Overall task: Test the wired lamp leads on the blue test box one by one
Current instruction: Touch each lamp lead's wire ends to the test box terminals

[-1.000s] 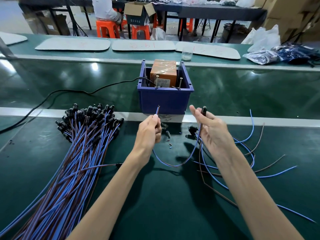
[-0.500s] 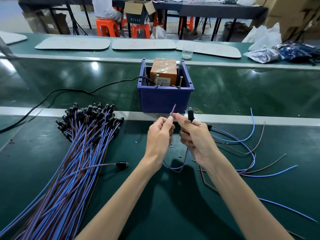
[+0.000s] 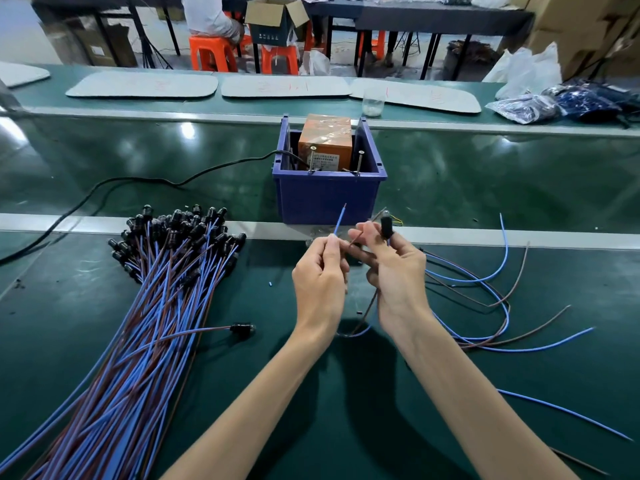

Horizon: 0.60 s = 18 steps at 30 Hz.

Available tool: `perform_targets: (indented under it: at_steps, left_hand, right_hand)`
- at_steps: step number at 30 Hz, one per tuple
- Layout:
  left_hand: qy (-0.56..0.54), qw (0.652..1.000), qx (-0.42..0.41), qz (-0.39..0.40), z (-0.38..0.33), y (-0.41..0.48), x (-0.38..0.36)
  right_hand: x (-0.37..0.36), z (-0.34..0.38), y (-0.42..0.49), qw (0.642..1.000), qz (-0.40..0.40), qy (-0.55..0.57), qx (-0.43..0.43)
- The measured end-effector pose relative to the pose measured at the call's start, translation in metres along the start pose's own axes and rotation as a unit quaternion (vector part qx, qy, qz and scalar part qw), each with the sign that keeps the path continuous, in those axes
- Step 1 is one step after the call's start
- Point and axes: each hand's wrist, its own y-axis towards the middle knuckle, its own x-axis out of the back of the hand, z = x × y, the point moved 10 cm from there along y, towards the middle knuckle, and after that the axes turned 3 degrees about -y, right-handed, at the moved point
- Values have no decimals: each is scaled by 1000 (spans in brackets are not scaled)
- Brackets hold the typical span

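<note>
Centrally, two hands (image 3: 320, 285) (image 3: 398, 282), one held lead (image 3: 387, 225).

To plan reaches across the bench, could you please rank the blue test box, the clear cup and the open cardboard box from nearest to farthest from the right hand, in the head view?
From the right hand, which holds a lamp lead:
1. blue test box, just ahead.
2. clear cup, beyond the box, on the far bench.
3. open cardboard box, in the background, to the left.
</note>
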Motion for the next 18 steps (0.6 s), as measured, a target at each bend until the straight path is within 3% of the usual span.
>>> perform_targets:
  at_steps: [5, 11, 18]
  left_hand:
    - [7, 999, -16, -38, -4, -2, 8]
    - [-18, 999, -34, -35, -13, -1, 9]
    - [-36, 998, -36, -36, -7, -3, 5]
  right_hand:
    - [7, -3, 6, 999, -19, -41, -1]
    - [-16, -5, 4, 990, 130, -53, -23]
    - [-14, -8, 1, 989, 78, -129, 5]
